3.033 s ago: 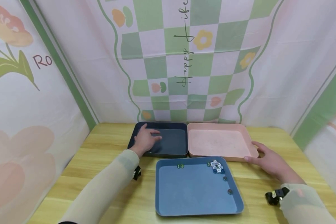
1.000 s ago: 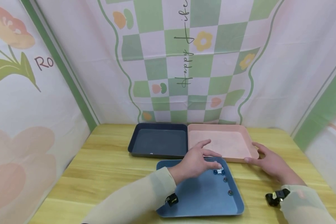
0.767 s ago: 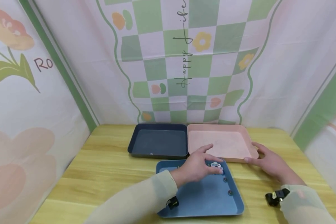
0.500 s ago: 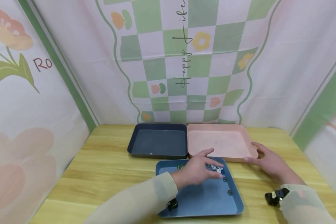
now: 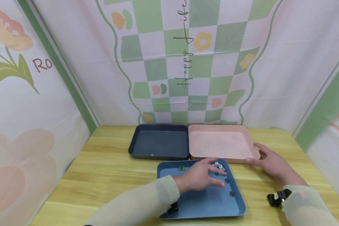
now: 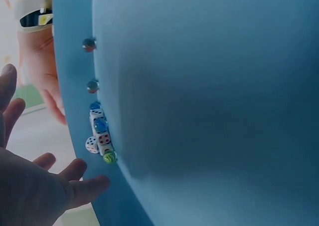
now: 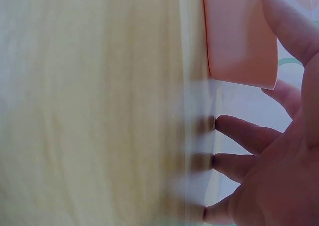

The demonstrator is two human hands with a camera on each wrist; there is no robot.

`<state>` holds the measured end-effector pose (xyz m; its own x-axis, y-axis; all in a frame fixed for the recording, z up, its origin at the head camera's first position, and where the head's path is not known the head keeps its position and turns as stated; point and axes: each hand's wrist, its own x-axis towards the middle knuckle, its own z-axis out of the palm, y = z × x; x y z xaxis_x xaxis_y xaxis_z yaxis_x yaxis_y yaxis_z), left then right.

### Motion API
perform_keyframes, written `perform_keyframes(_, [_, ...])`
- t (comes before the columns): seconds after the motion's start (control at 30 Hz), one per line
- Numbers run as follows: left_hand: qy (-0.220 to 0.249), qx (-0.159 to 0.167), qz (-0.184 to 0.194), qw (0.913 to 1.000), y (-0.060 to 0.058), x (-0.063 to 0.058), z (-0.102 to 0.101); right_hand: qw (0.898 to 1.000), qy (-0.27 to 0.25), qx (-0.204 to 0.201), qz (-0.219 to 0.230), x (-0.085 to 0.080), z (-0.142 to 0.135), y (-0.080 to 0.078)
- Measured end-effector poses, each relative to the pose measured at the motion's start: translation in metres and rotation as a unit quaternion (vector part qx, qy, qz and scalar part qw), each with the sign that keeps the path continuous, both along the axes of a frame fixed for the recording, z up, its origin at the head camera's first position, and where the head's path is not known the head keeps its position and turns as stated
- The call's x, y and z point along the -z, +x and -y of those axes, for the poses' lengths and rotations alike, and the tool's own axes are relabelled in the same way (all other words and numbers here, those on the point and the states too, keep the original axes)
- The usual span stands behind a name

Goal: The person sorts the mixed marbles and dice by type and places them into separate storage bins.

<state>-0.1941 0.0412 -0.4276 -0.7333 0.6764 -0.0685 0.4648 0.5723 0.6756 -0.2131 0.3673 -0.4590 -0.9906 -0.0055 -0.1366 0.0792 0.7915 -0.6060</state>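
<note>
My left hand (image 5: 199, 175) hangs over the blue tray (image 5: 203, 207), its fingers spread and nothing between them. Close by its fingertips, several white dice (image 6: 103, 138) are heaped in the tray's far right corner. Blue marbles (image 6: 100, 125) and a green marble (image 6: 109, 157) lie among them. Two dark marbles (image 5: 227, 180) rest along the right wall, and green marbles (image 5: 181, 168) sit by the far wall. My right hand (image 5: 274, 164) touches the near right corner of the pink tray (image 5: 223, 153), thumb at the front rim, index finger at the side. Its other fingertips reach the table, spread apart.
Left of the pink tray, side by side with it, stands a dark navy tray (image 5: 164, 142), with a tiny whitish thing at its near wall. Both back onto a patterned curtain (image 5: 175, 62). All trays stand on a wooden table (image 5: 110, 150).
From over the navy tray, my left hand has gone right to the blue tray's dice. In the last half second it drew slightly nearer, fingers spread. My right hand has stayed put.
</note>
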Motion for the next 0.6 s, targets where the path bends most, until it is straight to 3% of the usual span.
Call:
perform_keyframes(0.3, [-0.016, -0.014, 0.0, 0.9998, 0.0, 0.008, 0.003, 1.0, 0.0, -0.001, -0.003, 0.0, -0.001, 0.0])
perform_keyframes(0.6, [-0.043, 0.004, -0.019, 0.9989, -0.001, 0.017, 0.001, 1.0, 0.001, -0.007, -0.007, -0.001, -0.001, 0.0])
